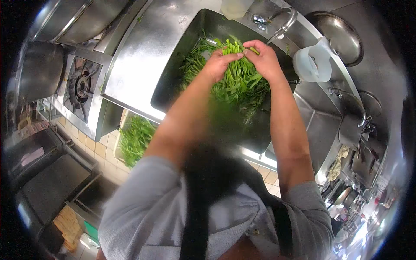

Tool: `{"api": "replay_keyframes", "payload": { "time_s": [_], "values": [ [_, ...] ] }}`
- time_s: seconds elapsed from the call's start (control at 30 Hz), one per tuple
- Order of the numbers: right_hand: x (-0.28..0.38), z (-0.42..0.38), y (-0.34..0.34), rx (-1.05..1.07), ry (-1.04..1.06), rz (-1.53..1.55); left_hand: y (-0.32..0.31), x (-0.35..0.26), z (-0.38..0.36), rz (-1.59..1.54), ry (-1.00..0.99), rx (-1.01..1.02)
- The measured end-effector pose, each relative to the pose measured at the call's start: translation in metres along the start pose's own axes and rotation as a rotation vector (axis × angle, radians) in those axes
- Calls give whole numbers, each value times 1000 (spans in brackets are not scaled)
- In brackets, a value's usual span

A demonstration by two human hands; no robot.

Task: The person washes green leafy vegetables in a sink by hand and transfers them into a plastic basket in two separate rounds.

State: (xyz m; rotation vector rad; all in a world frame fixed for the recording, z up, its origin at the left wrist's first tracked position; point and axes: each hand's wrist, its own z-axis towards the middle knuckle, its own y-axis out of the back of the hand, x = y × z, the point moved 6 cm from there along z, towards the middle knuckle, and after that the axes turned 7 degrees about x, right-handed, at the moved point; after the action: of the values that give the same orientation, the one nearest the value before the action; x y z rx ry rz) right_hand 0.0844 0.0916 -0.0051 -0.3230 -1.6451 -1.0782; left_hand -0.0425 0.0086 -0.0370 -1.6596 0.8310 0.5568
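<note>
1. The bunch of greens (241, 69) was over the sink (170, 84), its cut stems pointing away from the person and its leaves trailing toward the near side.
2. The left hand (220, 64) gripped the bunch from the left, thumb laid across the stems.
3. The right hand (262, 59) held it from the right, thumb and fingers pinching a few stems near the cut ends; the far fingertips were partly hidden, so how firmly they closed was hard to tell.
4. Loose leaves (193, 65) lay in the sink beside the bunch.
5. The step in hand looked like gathering and sorting stems; the next move seemed to call for a steady left grip while the right fingers worked the ends.
6. More greens sat in a basket (117, 147) below the tabletop (138, 65).
</note>
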Motion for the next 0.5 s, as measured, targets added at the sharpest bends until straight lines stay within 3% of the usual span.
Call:
{"api": "replay_keyframes", "payload": {
  "time_s": [0.03, 0.1, 0.17, 0.2, 0.37, 0.43, 0.47, 0.5],
  "values": [
    [-3, 2, 7, -31, -15, -78, 3, 3, 1, 1, -2, 0],
    [-5, 4, 17, -60, -31, -155, -1, -11, -16, 36, 31, -195],
    [-16, 2, 33, -173, -215, 209, 8, -4, -12, -53, 20, -242],
    [-11, 1, 40, -217, -208, 240, 16, 1, -9, -142, 5, -288],
    [8, -1, 69, -339, -225, 414, 46, 7, -4, -352, 14, -107],
    [8, 0, 74, -303, -223, 444, 71, 8, -1, -122, -160, -150],
    [8, -1, 77, -304, -223, 445, 71, 1, -8, -206, 8, -339],
    [9, -1, 81, -318, -179, 487, 72, -4, -9, -205, 8, -338]
  ]
}}
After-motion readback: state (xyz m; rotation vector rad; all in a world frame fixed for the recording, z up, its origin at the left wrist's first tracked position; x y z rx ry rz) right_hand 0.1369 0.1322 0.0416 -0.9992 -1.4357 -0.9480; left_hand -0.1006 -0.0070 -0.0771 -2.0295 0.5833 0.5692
